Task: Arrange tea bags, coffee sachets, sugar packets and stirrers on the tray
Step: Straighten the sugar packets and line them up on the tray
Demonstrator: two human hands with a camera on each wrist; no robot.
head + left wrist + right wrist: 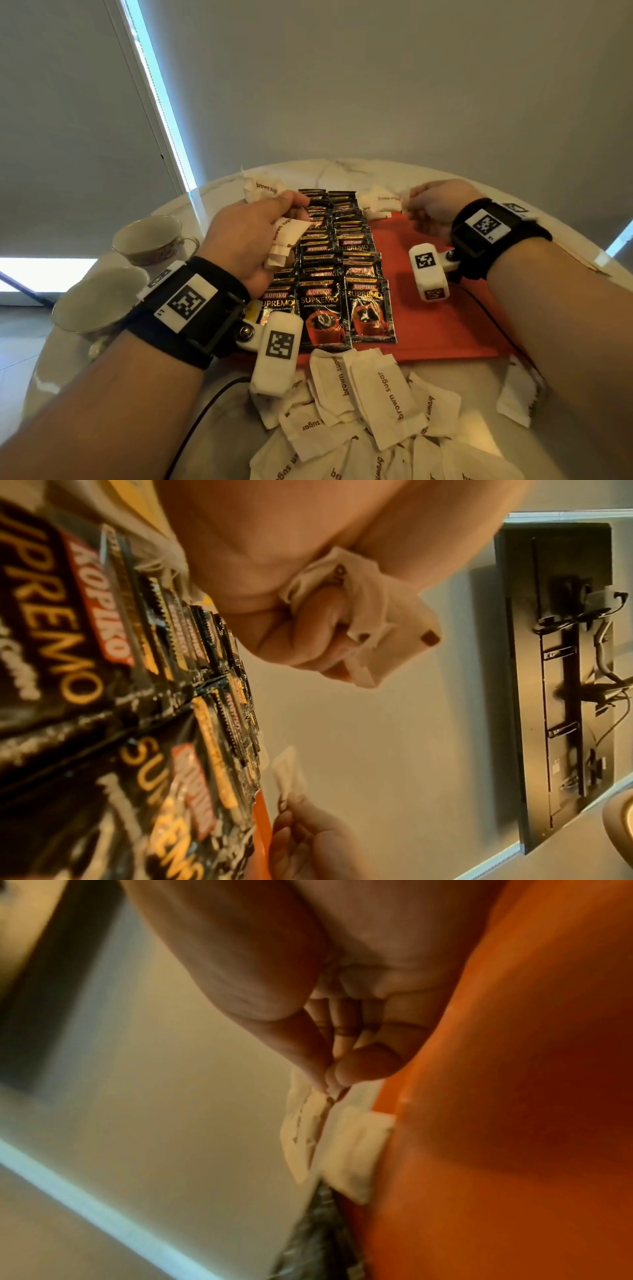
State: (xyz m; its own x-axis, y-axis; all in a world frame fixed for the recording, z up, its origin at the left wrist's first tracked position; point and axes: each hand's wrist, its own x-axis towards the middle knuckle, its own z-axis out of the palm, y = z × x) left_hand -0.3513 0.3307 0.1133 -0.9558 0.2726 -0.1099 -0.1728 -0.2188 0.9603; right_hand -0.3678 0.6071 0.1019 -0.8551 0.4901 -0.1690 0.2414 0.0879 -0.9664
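1 red tray (445, 329), 2 teacups (150, 240), 2 hands, 3 rows of black coffee sachets (323, 310), approx 20+ overlapping so exact no. unclear, brown sugar packets (383, 407): 4 or so up top, approx 12+ heaped at near edge

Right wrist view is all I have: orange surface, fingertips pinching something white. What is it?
Observer: A brown sugar packet, pinched by the right hand at the far edge of the red tray.
Operator: Left hand busy?
Observer: Yes. The left hand grips several sugar packets bunched in its curled fingers.
Operator: Anything on the tray yet?
Observer: Kopiko coffee sachets lie in overlapping columns on the tray's left part; its right part is bare.
Operator: More sugar left?
Observer: A loose pile of sugar packets lies on the table in front of the tray's near edge.
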